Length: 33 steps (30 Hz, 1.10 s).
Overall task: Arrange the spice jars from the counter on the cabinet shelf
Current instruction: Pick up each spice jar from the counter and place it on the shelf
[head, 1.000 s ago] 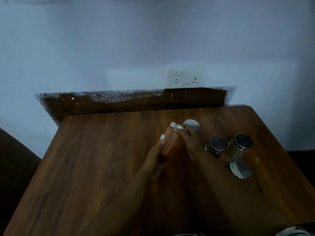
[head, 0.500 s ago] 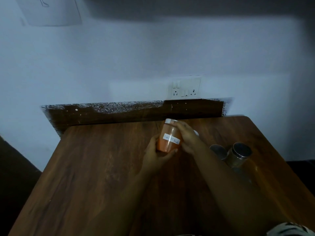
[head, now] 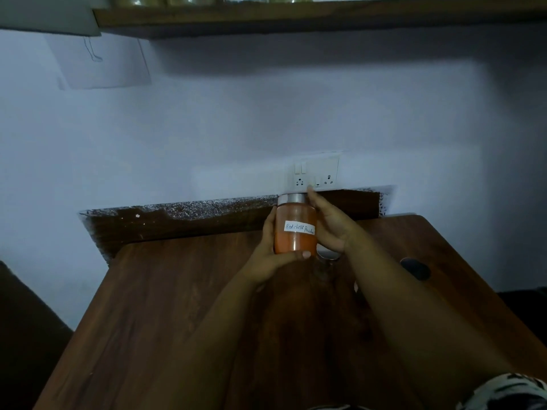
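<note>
A jar of orange-red powder (head: 296,229) with a metal lid and a white handwritten label is held upright above the wooden counter (head: 177,321). My left hand (head: 270,258) cups its base and left side, thumb under the bottom. My right hand (head: 331,223) holds its right side, fingers reaching up to the lid. A wooden shelf (head: 296,17) runs along the top of the view, with several jars on it only partly visible. One steel jar (head: 328,254) peeks out behind my right wrist; another dark jar top (head: 414,267) shows right of my forearm.
A white wall with a switch and socket plate (head: 315,176) stands behind the counter. A dark splashboard (head: 177,223) lines the counter's back edge. A sheet of paper (head: 100,63) hangs on the wall at upper left.
The jar has been turned from tilted to upright and lifted higher above the counter with both hands. My view has tipped upward, bringing the shelf into sight and hiding most steel jars.
</note>
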Tool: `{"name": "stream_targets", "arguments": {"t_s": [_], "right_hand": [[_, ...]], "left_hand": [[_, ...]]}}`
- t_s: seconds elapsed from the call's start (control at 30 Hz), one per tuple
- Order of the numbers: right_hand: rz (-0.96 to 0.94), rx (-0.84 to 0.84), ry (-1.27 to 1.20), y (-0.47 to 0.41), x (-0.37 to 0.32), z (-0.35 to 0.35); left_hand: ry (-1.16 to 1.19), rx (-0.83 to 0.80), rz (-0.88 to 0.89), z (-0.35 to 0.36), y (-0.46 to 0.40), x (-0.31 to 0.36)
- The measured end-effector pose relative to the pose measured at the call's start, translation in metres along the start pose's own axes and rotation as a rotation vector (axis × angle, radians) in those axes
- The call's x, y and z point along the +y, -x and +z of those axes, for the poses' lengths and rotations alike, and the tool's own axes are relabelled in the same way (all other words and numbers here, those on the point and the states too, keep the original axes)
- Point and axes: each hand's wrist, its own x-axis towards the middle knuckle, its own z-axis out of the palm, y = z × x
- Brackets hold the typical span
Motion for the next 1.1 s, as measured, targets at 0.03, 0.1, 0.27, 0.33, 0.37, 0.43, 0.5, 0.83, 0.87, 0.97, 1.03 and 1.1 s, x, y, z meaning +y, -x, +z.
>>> {"name": "stream_targets", "arguments": {"t_s": [0.03,0.1,0.27,0.33,0.37,0.43,0.5,0.83,0.87,0.97,1.03,1.1], "right_hand": [[-0.006,-0.027,-0.056,0.005,-0.004,-0.002],[-0.031,-0.062,-0.11,0.015,-0.008,-0.009],[-0.073,-0.174,0.019,0.033,-0.013,-0.023],[-0.082,-0.165,0.084,0.037,-0.017,-0.02],[-0.092,-0.156,0.1,0.039,-0.02,-0.018],[-0.122,-0.154,0.093,0.042,-0.027,-0.016],[-0.157,-0.157,0.07,0.047,-0.036,-0.016],[-0.551,0.032,0.357,0.062,-0.147,0.013],[-0.604,0.043,0.38,0.065,-0.164,0.015],[-0.765,0.075,0.458,0.073,-0.215,0.026],[-0.843,0.066,0.476,0.074,-0.249,0.033],[-0.905,0.09,0.504,0.071,-0.279,0.037]], "left_hand": [[0.023,0.017,0.007,0.002,-0.001,0.005],[0.118,0.047,0.002,0.004,-0.001,0.012],[0.206,0.02,0.02,0.008,-0.003,0.03],[0.26,-0.005,0.037,0.009,-0.004,0.037],[0.29,-0.015,0.047,0.01,-0.006,0.041],[0.294,-0.028,0.068,0.012,-0.009,0.049],[0.243,-0.04,0.097,0.012,-0.014,0.06],[-0.107,0.065,0.468,0.026,-0.051,0.169],[-0.117,0.068,0.511,0.027,-0.056,0.185],[-0.19,0.085,0.646,0.029,-0.071,0.237],[-0.245,0.095,0.726,0.032,-0.083,0.268],[-0.25,0.097,0.795,0.037,-0.096,0.296]]}}
